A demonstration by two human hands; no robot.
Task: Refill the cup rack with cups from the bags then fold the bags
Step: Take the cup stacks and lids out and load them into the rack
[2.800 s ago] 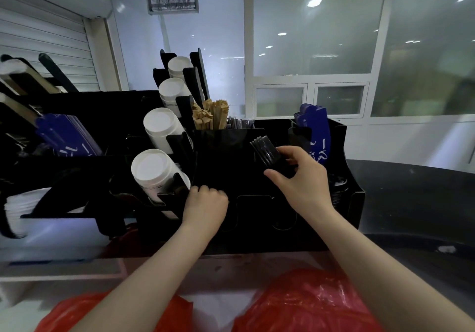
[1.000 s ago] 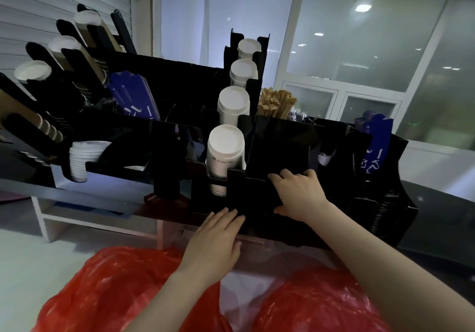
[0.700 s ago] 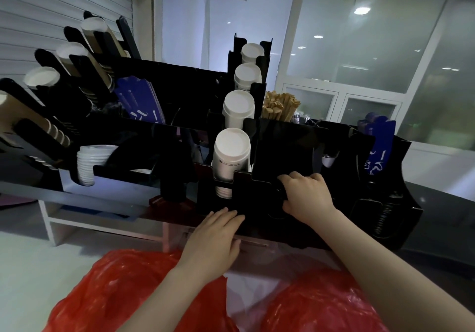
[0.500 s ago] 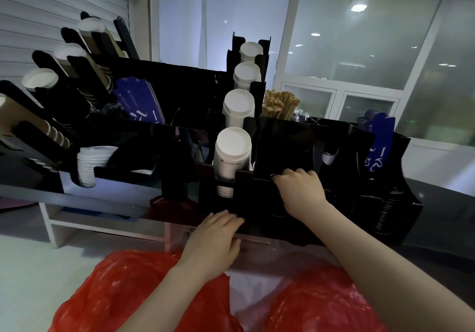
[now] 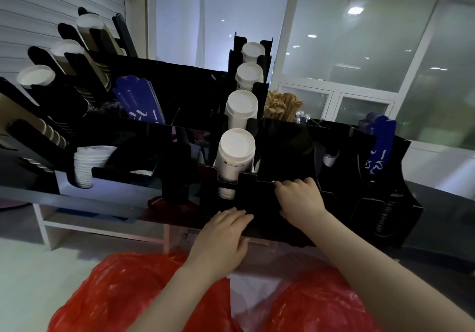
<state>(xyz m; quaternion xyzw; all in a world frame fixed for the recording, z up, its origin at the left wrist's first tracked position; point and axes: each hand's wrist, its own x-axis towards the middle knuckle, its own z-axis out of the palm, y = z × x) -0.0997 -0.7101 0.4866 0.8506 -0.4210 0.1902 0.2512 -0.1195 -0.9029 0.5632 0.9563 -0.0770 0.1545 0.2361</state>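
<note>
Two hands on the cup rack. Grips? (A)

Right hand: fingers hooked over the top edge of the low front panel, gripping it. Left hand: fingers straight, lying flat against the rack's bottom front edge, holding nothing. (B)

Why there? (A)

My read: steadying or shifting the rack, one hand pulling and the other bracing low. No cup in either. (B)

Where are the cups? (A)

Four stacks of white cups lie tilted in the stepped central slots, round ends toward the camera. The nearest stack is just left of the right hand. The red bags lie crumpled below both forearms, close to the person, probably kept within reach. Contents not visible. (B)

Stage? (A)

Judging from that, the rack is being handled, the bags are unfolded, and folding has not begun. (B)
</note>
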